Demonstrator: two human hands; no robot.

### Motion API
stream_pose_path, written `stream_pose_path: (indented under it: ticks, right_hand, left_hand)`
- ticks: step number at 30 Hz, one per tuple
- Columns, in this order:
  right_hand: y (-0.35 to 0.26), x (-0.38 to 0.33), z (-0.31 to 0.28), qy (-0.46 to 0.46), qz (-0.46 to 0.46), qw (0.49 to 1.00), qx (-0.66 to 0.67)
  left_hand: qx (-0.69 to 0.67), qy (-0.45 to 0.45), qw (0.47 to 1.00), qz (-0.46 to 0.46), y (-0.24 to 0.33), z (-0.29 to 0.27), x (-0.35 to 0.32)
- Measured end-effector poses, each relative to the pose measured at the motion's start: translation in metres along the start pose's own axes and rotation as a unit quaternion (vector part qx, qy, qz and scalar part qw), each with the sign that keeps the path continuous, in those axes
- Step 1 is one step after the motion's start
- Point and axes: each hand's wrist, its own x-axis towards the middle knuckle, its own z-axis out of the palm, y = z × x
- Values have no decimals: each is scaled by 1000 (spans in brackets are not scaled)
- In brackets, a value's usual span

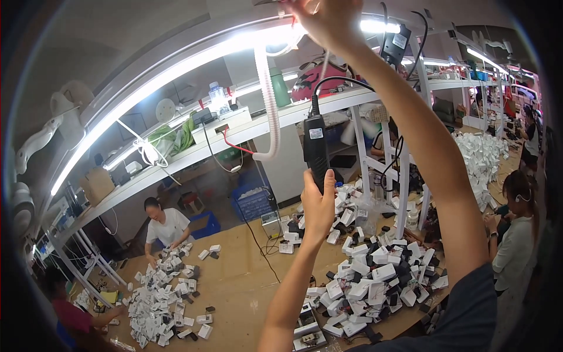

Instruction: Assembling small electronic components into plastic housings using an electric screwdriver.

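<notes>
My left hand [318,202] is raised in the middle of the view, its fingers wrapped round the lower end of a black corded electric screwdriver [315,141]. The tool stands nearly upright, and its cable [337,79] loops from its top to the right. Whatever tip it has is hidden by the hand. Overhead, my right hand [337,23] reaches up to the lit tube rail, close to a thin red cord [294,22]. Its fingers are bent together, partly blurred and cut by the upper edge; what they grip cannot be made out.
A heap of white and black plastic housings [375,281] covers the near right of the brown table [240,281]. Another pile [164,299] lies left, by a seated person in white [167,226]. A white shelf frame [193,152] crosses above, with a ribbed hose [270,100]. More people work at right.
</notes>
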Motion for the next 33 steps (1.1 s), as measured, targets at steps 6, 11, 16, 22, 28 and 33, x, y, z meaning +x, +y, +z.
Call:
stream_pose_path:
  ticks: [6, 11, 16, 22, 28, 33]
  right_hand:
    - [28, 81, -31, -45, 18, 987, 152]
    - [-11, 82, -51, -366, 26, 924, 108]
    - [-6, 61, -13, -313, -12, 943, 117]
    - [-24, 79, 1, -353, 207, 912, 41]
    - [12, 114, 103, -555, 13, 802, -221]
    - [-5, 96, 57, -609, 39, 789, -69]
  left_hand:
    - [-23, 15, 1000, 0, 0, -10, 13]
    - [-15, 14, 1000, -5, -6, -5, 17]
    - [-43, -7, 999, -8, -4, 9, 15]
    - [-25, -4, 1000, 2, 11, -1, 25]
    - [-26, 0, 1000, 10, 22, 1, 35]
    - [-21, -3, 1000, -9, 13, -17, 25]
